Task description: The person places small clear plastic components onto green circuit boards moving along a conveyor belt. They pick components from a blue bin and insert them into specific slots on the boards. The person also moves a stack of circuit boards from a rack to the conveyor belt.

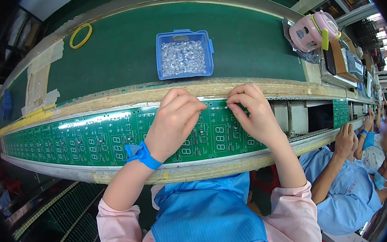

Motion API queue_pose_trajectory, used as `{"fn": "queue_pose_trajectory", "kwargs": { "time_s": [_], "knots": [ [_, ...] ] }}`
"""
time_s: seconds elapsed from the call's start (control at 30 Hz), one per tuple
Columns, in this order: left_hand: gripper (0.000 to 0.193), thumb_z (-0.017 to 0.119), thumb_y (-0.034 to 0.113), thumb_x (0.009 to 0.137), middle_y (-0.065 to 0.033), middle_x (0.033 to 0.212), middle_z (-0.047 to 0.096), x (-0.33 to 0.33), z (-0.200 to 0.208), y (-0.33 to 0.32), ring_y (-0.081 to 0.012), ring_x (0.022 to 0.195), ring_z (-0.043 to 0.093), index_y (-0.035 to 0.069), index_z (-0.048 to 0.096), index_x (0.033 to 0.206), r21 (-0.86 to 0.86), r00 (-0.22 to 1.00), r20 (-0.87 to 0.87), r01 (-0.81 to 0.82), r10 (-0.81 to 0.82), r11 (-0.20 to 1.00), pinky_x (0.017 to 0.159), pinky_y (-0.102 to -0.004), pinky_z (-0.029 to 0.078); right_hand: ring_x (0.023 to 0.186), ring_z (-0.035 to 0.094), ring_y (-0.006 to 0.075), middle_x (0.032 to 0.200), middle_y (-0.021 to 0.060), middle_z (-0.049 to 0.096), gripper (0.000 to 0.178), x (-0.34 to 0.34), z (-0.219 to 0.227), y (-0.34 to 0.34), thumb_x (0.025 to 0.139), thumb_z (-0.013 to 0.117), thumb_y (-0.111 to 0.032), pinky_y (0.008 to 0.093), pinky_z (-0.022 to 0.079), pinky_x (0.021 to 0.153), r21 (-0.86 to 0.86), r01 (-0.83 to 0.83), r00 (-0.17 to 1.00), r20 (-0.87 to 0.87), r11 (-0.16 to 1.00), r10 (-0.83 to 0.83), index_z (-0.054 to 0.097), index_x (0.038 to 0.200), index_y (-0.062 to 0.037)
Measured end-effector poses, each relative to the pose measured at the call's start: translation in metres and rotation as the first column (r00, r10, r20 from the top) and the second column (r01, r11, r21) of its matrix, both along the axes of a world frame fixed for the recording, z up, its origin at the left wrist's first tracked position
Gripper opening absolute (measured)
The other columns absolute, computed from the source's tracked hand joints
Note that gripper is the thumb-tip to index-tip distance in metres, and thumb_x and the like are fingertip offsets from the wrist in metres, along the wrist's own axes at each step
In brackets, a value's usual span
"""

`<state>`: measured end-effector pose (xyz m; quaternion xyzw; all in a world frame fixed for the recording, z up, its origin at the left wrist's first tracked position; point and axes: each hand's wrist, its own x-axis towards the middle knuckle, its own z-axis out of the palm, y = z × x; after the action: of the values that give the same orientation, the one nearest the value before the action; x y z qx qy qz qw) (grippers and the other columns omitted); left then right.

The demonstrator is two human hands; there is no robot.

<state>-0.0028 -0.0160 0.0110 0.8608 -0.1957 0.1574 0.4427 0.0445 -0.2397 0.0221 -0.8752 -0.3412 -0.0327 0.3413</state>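
A row of green circuit boards (110, 135) with white segment-digit outlines lies along the rail in front of me. My left hand (173, 124), with a blue band at its wrist, is over the boards, thumb and fingertips pinched near their far edge. To its right my right hand (256, 114) makes a similar pinch over the same far edge. Whatever sits between the fingertips of either hand is too small to make out. Beyond both hands stands a blue plastic bin (159, 57) of small clear parts (183, 57).
A wooden ledge (136, 91) divides the rail from the green work surface (118, 42). A yellow tape ring (89, 36) lies far left; a pink container (307, 32) with a yellow handle stands far right. Co-workers (340, 187) sit along the line at right.
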Motion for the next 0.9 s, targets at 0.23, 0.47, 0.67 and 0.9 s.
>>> {"fn": "queue_pose_trajectory", "kwargs": {
  "time_s": [0.23,0.47,0.67,0.9],
  "knots": [
    [0.012,0.068,-0.004,0.075,-0.0091,0.086,0.064,0.001,-0.004,0.005,-0.0285,0.091,0.059,0.000,0.068,0.086,-0.046,0.999,-0.047,-0.005,0.003,0.999,0.079,-0.0383,0.050,0.093,0.057,0.0288,0.094,0.0097,0.061,0.011,-0.003,-0.003,0.006,0.075,0.069,0.001,0.0375,0.048,0.081,-0.046,-0.021,1.000,0.021,0.999,0.022,0.064,0.085,0.0003],
    [0.012,0.070,-0.005,0.074,-0.0077,0.085,0.068,0.000,-0.003,0.003,-0.0261,0.088,0.062,0.001,0.069,0.084,-0.057,0.998,-0.062,-0.034,0.030,0.998,0.077,-0.0355,0.050,0.092,0.056,0.0287,0.094,0.0094,0.060,0.014,-0.003,-0.005,0.008,0.073,0.070,0.004,0.0380,0.048,0.080,-0.073,-0.022,0.999,0.046,0.997,0.026,0.063,0.085,0.0003],
    [0.012,0.069,-0.005,0.074,-0.0070,0.086,0.068,0.000,-0.005,0.003,-0.0257,0.089,0.062,0.002,0.070,0.084,-0.052,0.998,-0.062,-0.036,0.032,0.998,0.077,-0.0352,0.050,0.094,0.055,0.0285,0.094,0.0089,0.060,0.015,-0.004,-0.006,0.010,0.072,0.070,0.004,0.0381,0.048,0.081,-0.095,-0.021,0.997,0.067,0.995,0.028,0.063,0.084,0.0002],
    [0.011,0.068,-0.004,0.075,-0.0076,0.086,0.067,0.000,-0.005,0.002,-0.0263,0.090,0.061,0.002,0.069,0.084,-0.053,0.998,-0.059,-0.027,0.024,0.998,0.078,-0.0358,0.050,0.093,0.055,0.0286,0.094,0.0088,0.060,0.016,-0.004,-0.005,0.012,0.070,0.070,0.003,0.0384,0.048,0.081,-0.124,-0.029,0.995,0.092,0.992,0.041,0.063,0.085,0.0004]
  ]
}}
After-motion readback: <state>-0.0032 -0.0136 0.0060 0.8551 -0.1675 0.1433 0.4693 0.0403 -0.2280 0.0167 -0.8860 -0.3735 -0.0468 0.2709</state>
